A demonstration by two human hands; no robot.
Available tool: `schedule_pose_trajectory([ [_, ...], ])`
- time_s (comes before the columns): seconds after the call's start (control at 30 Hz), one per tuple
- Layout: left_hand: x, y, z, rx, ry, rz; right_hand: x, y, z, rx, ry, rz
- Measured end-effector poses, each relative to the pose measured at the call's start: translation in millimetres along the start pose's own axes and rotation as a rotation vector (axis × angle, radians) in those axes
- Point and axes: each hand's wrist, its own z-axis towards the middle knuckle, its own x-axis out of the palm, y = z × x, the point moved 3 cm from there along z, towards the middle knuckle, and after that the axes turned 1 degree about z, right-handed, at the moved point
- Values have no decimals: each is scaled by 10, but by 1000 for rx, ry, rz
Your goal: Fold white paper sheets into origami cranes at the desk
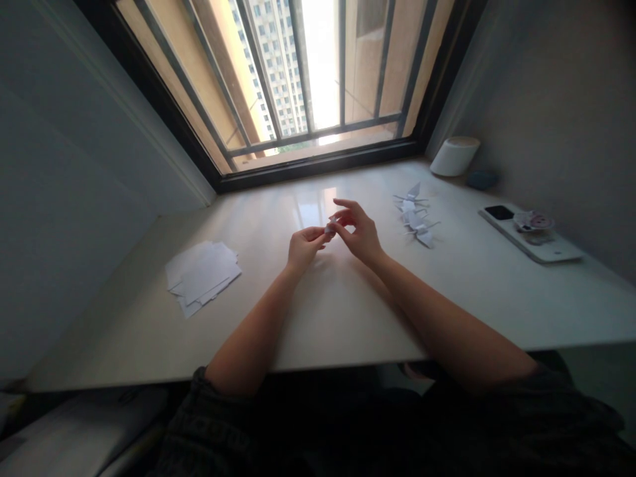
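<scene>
My left hand (304, 248) and my right hand (358, 232) meet above the middle of the white desk (298, 311). Between their fingertips, they pinch a small piece of folded white paper (330, 227), mostly hidden by my fingers. To the right of my right hand lie several white origami cranes (412, 215), apart from both hands. A loose stack of white paper sheets (201, 275) lies on the left of the desk, well beyond my left hand's reach of touch.
A barred window (318, 79) runs along the desk's far edge, with walls on both sides. At the far right stand a white cylindrical container (454, 156), a small blue object (481, 179), and a phone in a white case (529, 232).
</scene>
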Motion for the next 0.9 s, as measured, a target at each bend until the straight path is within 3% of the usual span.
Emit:
schedule_pose_trajectory([
  [0.13,-11,-18,-11,-48,-36,-83,-15,-107,44,115,-78,52],
  [0.3,12,-4,-33,-52,1,-79,0,-161,55,168,-48,109],
  [0.63,70,14,-43,-59,91,-71,12,-139,38,125,-45,-38],
  [0.9,40,-11,-34,-55,7,-113,48,-263,51,181,-96,115],
])
